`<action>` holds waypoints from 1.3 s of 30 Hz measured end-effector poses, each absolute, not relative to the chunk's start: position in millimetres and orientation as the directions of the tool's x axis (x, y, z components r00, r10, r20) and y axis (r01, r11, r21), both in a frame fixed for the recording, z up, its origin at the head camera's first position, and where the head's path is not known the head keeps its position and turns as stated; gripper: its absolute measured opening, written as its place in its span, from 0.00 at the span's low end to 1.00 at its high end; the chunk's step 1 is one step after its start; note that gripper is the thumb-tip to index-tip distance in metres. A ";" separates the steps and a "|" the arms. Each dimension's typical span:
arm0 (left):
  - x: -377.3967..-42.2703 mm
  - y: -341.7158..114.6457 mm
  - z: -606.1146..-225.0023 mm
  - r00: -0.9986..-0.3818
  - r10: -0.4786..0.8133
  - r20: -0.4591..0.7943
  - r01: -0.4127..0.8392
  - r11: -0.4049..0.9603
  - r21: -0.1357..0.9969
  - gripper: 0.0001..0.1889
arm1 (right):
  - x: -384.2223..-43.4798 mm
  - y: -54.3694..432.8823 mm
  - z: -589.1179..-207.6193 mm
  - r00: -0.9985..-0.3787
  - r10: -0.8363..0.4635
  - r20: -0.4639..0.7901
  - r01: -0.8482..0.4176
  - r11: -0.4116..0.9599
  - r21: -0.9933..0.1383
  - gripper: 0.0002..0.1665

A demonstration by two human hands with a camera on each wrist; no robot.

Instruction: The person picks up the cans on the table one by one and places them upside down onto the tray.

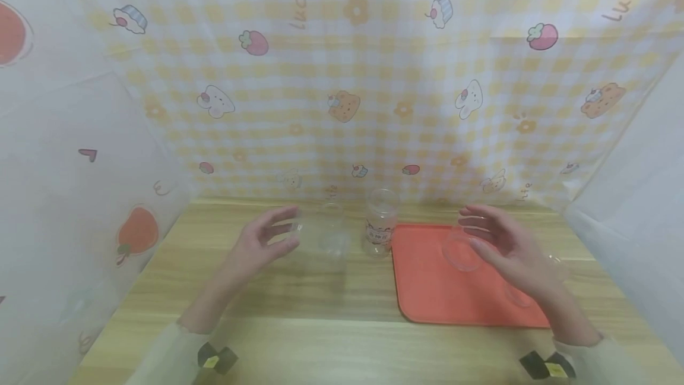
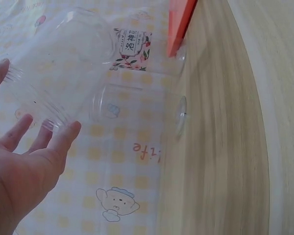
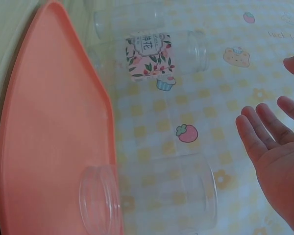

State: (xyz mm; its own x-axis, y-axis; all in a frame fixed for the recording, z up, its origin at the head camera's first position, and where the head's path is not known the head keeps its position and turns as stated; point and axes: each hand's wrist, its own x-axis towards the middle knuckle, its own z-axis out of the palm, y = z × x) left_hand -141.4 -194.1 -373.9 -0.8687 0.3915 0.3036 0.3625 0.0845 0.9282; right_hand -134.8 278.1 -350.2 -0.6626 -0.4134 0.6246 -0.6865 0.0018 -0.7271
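My left hand (image 1: 262,242) holds a clear plastic jar (image 2: 63,63) by its ridged end, thumb on one side and fingers on the other. That jar is tilted and see-through. Beyond it in the left wrist view stands another clear jar (image 2: 137,110). A labelled clear jar (image 1: 378,233) with a pink floral label stands beside the tray. My right hand (image 1: 504,245) is over the red-orange tray (image 1: 438,290), fingers apart and nothing between them. Below it a clear jar (image 3: 166,196) sits on the tray with its threaded mouth down, apart from the fingers.
Another clear rounded outline (image 1: 518,299) shows on the tray by my right wrist, partly hidden. The wooden table (image 1: 320,296) meets a yellow-checked cloth wall (image 1: 320,135) at the back, with white cloth sides (image 1: 64,195).
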 end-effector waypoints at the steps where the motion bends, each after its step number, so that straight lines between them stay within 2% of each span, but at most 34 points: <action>1: -141.5 -193.1 -374.0 -0.871 0.388 0.300 0.357 0.080 0.931 0.31 | -135.0 277.7 -350.6 -0.661 -0.411 0.628 -0.688 -0.002 -0.726 0.36; 11: -142.6 -186.6 -372.8 -0.878 0.365 0.310 0.350 0.047 0.936 0.31 | -134.6 272.9 -350.5 -0.684 -0.391 0.616 -0.670 0.004 -0.742 0.35; 18: -141.8 -181.9 -371.7 -0.900 0.340 0.274 0.295 0.011 0.955 0.31 | -133.7 270.1 -348.8 -0.740 -0.383 0.553 -0.616 0.058 -0.785 0.36; 26: -143.4 -172.0 -370.7 -0.936 0.257 0.238 0.235 -0.044 0.971 0.31 | -136.9 264.6 -349.8 -0.727 -0.385 0.569 -0.631 0.046 -0.775 0.35; 39: -145.6 -155.5 -371.4 -0.922 0.235 0.306 0.267 -0.187 0.946 0.31 | -136.9 251.9 -347.1 -0.769 -0.376 0.517 -0.588 0.100 -0.802 0.35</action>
State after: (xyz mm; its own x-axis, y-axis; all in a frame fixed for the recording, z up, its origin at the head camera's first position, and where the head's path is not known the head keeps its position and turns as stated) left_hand -145.6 -155.5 -371.4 -0.9225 0.2347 0.3064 0.2666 -0.1867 0.9456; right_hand -136.9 251.9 -347.1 -0.7689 -0.3763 0.5170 -0.5884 0.1000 -0.8023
